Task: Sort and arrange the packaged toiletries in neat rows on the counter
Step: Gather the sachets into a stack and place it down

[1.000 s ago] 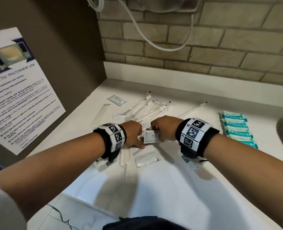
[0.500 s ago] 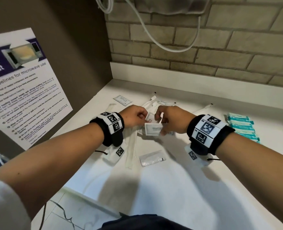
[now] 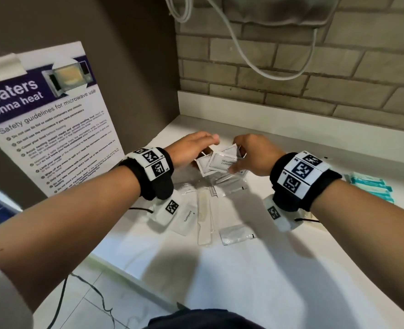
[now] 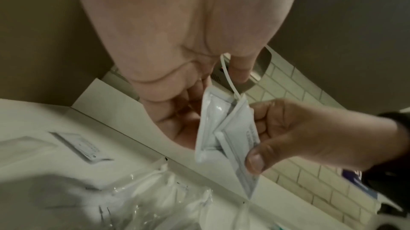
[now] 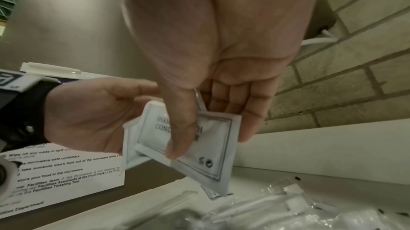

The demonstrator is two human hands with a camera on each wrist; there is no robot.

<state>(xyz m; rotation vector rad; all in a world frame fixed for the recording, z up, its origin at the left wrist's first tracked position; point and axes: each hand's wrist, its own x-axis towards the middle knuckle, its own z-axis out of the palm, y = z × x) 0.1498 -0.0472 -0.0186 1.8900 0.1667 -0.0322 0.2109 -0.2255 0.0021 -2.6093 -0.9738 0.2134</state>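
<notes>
Both hands hover above the white counter (image 3: 243, 281) with a small fan of white shampoo-and-conditioner sachets (image 3: 222, 162) between them. My right hand (image 3: 250, 153) pinches the sachets (image 5: 213, 146), thumb (image 5: 182, 128) on the printed face and fingers behind. My left hand (image 3: 196, 148) lies against the left end of the fan with fingers nearly straight, its palm (image 5: 88, 119) touching the sachet edges. In the left wrist view the sachets (image 4: 213, 125) rest against my left fingers, opposite the right hand (image 4: 299, 137).
Under the hands lie a toothpaste sachet (image 3: 189, 216), a wrapped comb (image 3: 203, 217), a clear packet (image 3: 236, 235) and wrapped toothbrushes (image 5: 288, 205). Teal packs (image 3: 371, 186) are stacked at the right. A microwave poster (image 3: 49, 119) leans on the left wall. One sachet (image 4: 82, 144) lies near the back.
Both hands have risen off the counter. The right hand has lifted the sachets it was gathering, and the left hand has come up against them.
</notes>
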